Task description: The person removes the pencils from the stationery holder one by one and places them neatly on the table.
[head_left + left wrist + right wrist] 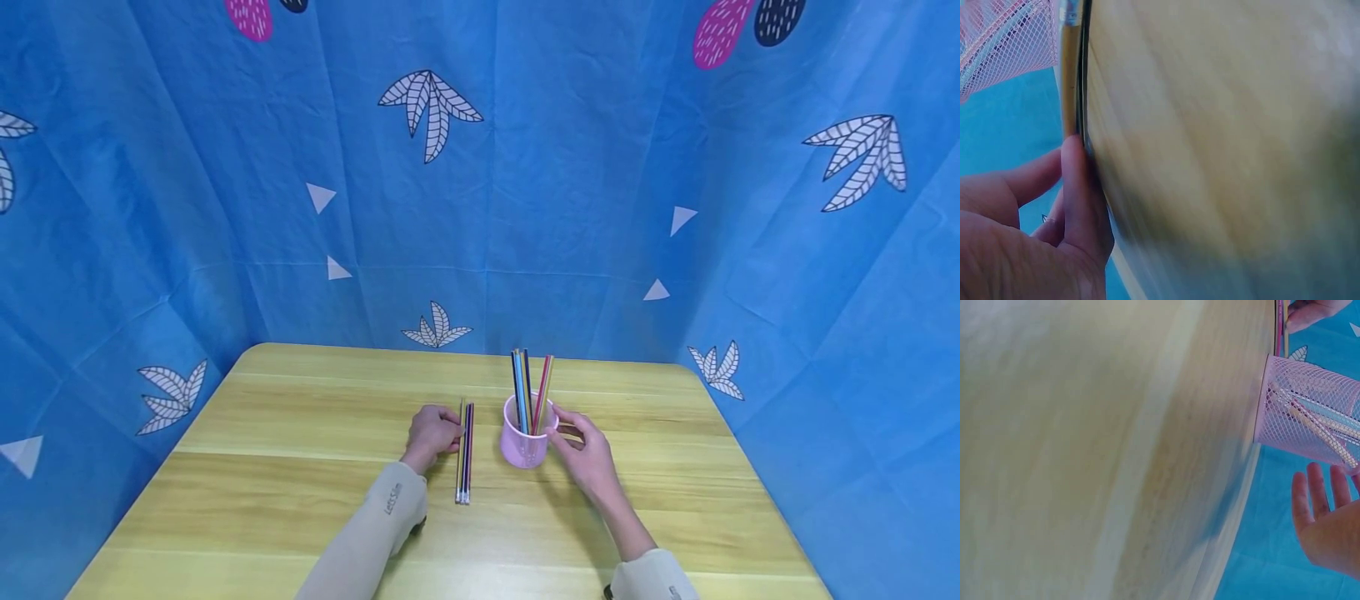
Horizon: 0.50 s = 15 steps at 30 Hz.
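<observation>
A yellow pencil lies beside several dark and reddish pencils in a narrow row on the table. My left hand is at the row's left side, thumb and fingers pinching the yellow pencil; the left wrist view shows the thumb along it. To the right stands a pink mesh pencil holder, upright, with several colored pencils leaning in it. My right hand is at the holder's right side, thumb and forefinger touching near the rim, the other fingers straight and spread in the right wrist view.
The light wood table has rounded far corners. A blue patterned cloth hangs behind it and along both sides. The pencil holder stands a short way right of the row.
</observation>
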Each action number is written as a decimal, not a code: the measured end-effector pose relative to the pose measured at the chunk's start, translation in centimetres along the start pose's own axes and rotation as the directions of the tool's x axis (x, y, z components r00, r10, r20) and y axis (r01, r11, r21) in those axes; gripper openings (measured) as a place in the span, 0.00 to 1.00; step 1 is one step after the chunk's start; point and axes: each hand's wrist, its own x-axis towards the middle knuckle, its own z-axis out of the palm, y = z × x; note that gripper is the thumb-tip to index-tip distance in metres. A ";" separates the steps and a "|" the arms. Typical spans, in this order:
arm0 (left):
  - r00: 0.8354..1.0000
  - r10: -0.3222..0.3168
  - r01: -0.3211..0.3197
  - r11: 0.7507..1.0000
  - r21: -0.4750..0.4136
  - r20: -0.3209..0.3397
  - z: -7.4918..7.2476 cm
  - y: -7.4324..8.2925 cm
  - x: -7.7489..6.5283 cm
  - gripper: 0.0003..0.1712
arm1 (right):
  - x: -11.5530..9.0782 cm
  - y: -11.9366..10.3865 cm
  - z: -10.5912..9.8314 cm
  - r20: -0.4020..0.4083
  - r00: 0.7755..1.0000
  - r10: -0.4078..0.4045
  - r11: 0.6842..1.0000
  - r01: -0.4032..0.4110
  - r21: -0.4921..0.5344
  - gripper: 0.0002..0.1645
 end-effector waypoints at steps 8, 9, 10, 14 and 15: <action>1.000 0.003 -0.003 1.000 0.019 -0.013 0.2 0.2 -0.1 0.07 | 0.2 0.2 -0.1 0.008 1.000 0.021 1.000 -0.021 -0.008 0.28; 1.000 0.002 -0.002 1.000 0.019 -0.012 0.2 0.2 -0.1 0.07 | 0.2 0.2 -0.1 0.005 1.000 0.012 1.000 -0.012 -0.012 0.28; 1.000 0.003 -0.003 1.000 0.018 -0.010 0.1 0.2 -0.2 0.07 | 0.2 0.3 -0.1 0.002 1.000 0.006 1.000 -0.006 -0.015 0.28; 1.000 0.002 -0.002 1.000 0.015 -0.011 0.1 0.1 -0.3 0.08 | 0.3 0.4 0.1 -0.004 1.000 -0.018 1.000 0.018 -0.024 0.28; 1.000 0.002 -0.001 1.000 0.016 -0.013 0.1 0.1 -0.3 0.09 | 0.3 0.5 0.1 -0.003 1.000 -0.019 1.000 0.019 -0.025 0.28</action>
